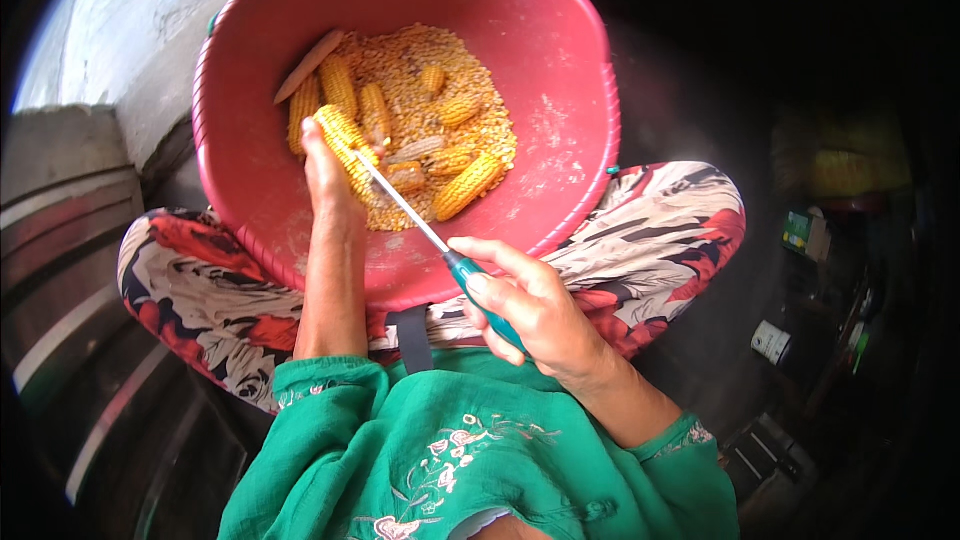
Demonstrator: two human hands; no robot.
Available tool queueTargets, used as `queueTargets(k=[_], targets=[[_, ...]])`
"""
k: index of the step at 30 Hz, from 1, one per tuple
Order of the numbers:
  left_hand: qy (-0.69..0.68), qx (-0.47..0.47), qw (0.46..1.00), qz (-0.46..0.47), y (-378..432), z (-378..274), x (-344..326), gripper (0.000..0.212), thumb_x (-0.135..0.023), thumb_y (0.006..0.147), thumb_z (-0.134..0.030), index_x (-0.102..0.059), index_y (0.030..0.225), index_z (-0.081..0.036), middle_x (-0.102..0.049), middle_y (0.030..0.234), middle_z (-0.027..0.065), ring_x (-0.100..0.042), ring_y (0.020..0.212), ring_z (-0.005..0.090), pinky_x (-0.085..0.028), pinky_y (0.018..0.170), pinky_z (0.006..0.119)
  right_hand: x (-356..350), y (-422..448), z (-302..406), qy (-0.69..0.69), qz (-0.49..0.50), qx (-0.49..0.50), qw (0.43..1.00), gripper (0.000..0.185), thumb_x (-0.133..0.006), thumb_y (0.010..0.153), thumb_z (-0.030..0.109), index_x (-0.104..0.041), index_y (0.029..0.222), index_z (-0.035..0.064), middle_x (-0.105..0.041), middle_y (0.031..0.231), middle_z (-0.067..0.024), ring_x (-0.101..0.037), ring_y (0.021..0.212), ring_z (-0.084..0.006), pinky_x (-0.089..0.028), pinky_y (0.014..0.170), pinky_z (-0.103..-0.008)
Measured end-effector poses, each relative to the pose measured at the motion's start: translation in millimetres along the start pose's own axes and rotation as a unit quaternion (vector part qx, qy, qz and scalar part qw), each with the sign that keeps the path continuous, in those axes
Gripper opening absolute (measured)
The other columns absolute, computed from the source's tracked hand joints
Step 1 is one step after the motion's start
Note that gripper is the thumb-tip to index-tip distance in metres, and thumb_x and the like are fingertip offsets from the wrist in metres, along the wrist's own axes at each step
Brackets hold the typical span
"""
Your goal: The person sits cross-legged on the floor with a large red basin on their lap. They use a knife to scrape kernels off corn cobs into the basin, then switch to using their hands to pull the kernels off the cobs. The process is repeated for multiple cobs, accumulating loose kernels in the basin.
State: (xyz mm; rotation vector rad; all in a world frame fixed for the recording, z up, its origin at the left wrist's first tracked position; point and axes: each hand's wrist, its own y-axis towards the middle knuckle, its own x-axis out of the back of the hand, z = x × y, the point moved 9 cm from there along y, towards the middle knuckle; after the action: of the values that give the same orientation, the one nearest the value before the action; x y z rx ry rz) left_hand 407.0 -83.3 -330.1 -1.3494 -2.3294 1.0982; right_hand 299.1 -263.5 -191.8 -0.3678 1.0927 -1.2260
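Observation:
My left hand holds a yellow corn cob over a large red plastic tub resting at my lap. In my right hand is a screwdriver with a green handle; its metal shaft reaches to the cob, and the tip lies against the kernels. Loose corn kernels cover the tub's bottom. On them lie several cobs with kernels, among them a thick one at the right and a short piece. A stripped cob leans against the tub's left wall, and another lies in the middle.
My crossed legs in patterned trousers flank the tub. A pale wall stands at the upper left, with dark slatted panels below it. On the dark floor at the right are a green box and a white container.

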Motion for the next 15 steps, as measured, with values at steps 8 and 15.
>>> queueTargets(k=[8, 15], targets=[[-0.072, 0.035, 0.997, 0.007, 18, 14, 10, 0.056, -0.028, 0.093, -0.055, -0.049, 0.101, -0.004, -0.057, 0.074, 0.0126, -0.058, 0.058, 0.0243, -0.051, 0.051, 0.040, -6, 15, 32, -0.502, -0.053, 0.277, 0.818, 0.040, -0.054, 0.087, 0.013, -0.047, 0.124, 0.0001, -0.058, 0.071, -0.0108, -0.058, 0.059, -0.0193, -0.048, 0.050, -0.0293], [-0.037, 0.057, 0.996, -0.052, 5, 9, 16, 0.052, -0.034, 0.090, -0.059, -0.048, 0.097, -0.009, -0.055, 0.073, 0.0118, -0.056, 0.059, 0.0248, -0.051, 0.050, 0.037, -17, 24, 24, -0.607, -0.056, 0.271, 0.745, 0.040, -0.055, 0.084, 0.014, -0.049, 0.121, 0.0017, -0.057, 0.071, -0.0123, -0.053, 0.052, -0.0183, -0.046, 0.044, -0.0326]])
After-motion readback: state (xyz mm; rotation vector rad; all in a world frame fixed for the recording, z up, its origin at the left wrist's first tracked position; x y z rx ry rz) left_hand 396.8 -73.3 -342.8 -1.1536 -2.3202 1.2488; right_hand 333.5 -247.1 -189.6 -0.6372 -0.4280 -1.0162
